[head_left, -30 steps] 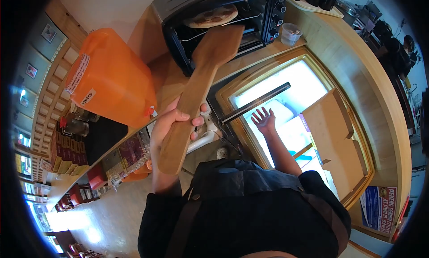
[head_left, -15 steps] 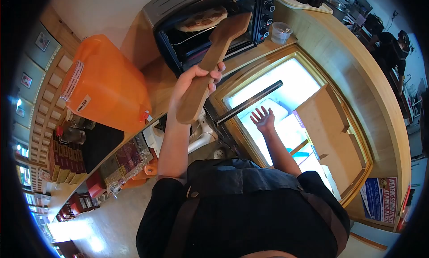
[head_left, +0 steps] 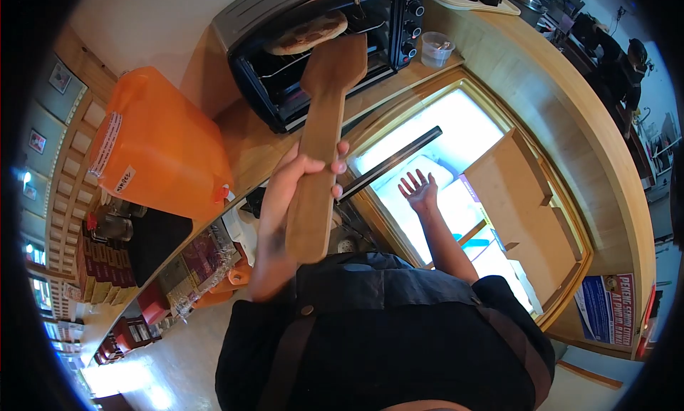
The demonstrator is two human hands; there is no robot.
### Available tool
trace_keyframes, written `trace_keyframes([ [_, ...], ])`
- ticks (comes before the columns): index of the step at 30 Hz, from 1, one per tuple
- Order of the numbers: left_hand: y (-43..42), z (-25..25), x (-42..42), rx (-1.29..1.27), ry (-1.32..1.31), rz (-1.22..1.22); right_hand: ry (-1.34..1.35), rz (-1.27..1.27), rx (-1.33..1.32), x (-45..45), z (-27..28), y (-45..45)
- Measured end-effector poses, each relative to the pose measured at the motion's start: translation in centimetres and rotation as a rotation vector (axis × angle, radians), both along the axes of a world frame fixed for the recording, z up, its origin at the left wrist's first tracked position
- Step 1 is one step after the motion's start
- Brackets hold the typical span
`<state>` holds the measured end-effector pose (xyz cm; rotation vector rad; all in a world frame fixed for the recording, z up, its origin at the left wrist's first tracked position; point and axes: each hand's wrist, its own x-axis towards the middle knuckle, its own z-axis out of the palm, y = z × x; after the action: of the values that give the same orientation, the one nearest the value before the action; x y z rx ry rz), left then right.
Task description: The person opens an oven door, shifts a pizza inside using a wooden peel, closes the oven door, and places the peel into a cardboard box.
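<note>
My left hand (head_left: 287, 185) is wrapped round the handle of a wooden pizza peel (head_left: 322, 129). The peel's wide blade points up in front of the open oven (head_left: 246, 76). A pizza (head_left: 308, 33) lies on the wire rack inside, and the blade looks apart from it, though the depth is hard to judge. Over a brightly lit, wood-framed opening (head_left: 360, 146), my right hand (head_left: 420, 191) is held palm up, fingers spread, with nothing in it. A black bar (head_left: 390, 163) crosses the opening to the left of that hand.
A large orange jerrycan (head_left: 160, 144) stands on the counter left of the oven. To the oven's right sits a clear plastic tub (head_left: 435, 50). An opened cardboard box (head_left: 524, 204) lies along the right of the lit opening. Another person (head_left: 618, 62) is in the far right background.
My left hand has drawn the peel back from the oven, down toward my body, and its blade has swung left. My right hand has stayed about where it was.
</note>
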<state>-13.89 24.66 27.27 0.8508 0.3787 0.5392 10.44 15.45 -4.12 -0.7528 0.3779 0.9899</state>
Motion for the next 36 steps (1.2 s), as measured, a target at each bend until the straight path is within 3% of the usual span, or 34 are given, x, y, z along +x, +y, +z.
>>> trace_keyframes([
  [13, 2.3, 0.1, -7.1, 0.068, 0.156, 0.088, 0.044, 0.082, 0.037, -1.6, 0.0, 2.1],
  [22, 4.4, -0.8, -8.9, 0.064, 0.019, 0.048, 0.022, 0.104, 0.021, -2.3, 0.5, 2.3],
  [36, 4.2, -0.6, -8.4, 0.084, 0.014, 0.065, 0.029, 0.12, 0.022, -3.5, 1.5, 2.1],
])
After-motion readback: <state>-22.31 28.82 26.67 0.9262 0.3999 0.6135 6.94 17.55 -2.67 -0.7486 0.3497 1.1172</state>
